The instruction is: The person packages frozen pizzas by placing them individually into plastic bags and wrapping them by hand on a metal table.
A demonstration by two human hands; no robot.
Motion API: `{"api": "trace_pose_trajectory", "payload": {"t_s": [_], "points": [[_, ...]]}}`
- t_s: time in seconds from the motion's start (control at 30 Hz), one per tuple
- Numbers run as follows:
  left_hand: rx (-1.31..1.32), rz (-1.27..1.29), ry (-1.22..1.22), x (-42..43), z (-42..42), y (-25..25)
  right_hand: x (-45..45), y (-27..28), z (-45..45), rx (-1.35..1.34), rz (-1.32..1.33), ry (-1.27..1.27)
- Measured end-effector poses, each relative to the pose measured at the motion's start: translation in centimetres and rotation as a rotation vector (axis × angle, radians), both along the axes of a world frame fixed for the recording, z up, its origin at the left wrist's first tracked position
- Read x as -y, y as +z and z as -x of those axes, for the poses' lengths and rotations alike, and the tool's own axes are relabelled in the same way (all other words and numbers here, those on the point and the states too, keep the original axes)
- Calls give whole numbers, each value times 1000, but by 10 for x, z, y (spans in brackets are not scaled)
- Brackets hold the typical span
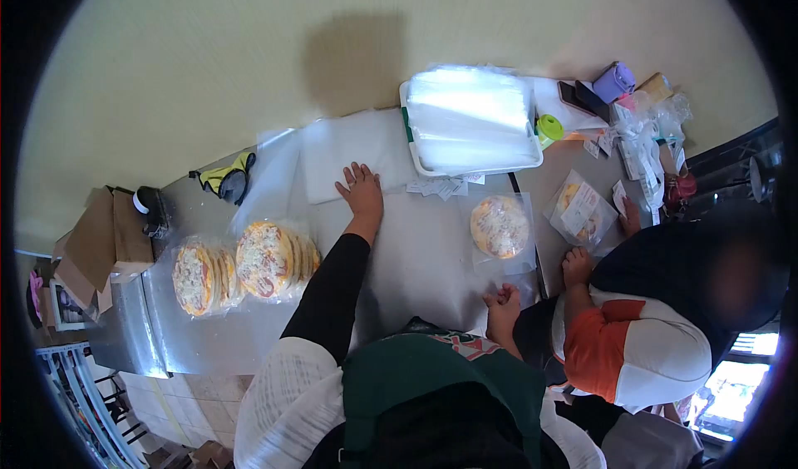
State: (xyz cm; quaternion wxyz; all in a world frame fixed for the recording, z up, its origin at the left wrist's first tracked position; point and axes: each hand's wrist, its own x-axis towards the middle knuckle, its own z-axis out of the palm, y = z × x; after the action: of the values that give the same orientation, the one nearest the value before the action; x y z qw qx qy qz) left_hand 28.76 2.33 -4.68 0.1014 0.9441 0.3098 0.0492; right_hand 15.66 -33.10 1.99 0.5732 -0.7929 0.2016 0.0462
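My left hand (362, 192) lies with fingers spread on the near edge of a stack of clear plastic bags (353, 149). My right hand (503, 307) is close to the table's front edge, its fingers curled together; whether anything small is between them I cannot make out. Just beyond it, a topped pizza (500, 226) lies flat in a clear bag, apart from the hand. Left of my left arm, two stacks of bagged pizzas, the nearer stack (268, 261) and the farther stack (199, 278), lean over on the metal table.
A white tray (536, 157) of plastic bags stands at the back, with paper labels (438, 188) before it. At right, a co-worker's hands (575, 267) are beside a labelled bagged pizza (579, 211). Phones, a green-lidded container (549, 128) and a cardboard box (129, 232) are around.
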Motion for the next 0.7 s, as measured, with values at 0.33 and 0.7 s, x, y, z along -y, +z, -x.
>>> {"api": "trace_pose_trajectory", "payload": {"t_s": [0.33, 0.7], "points": [[723, 628, 82, -57, 22, 95, -51, 30, -26, -28, -208, 352], [786, 1846, -47, 56, 169, 188, -150, 119, -15, 993, 85, 921]]}}
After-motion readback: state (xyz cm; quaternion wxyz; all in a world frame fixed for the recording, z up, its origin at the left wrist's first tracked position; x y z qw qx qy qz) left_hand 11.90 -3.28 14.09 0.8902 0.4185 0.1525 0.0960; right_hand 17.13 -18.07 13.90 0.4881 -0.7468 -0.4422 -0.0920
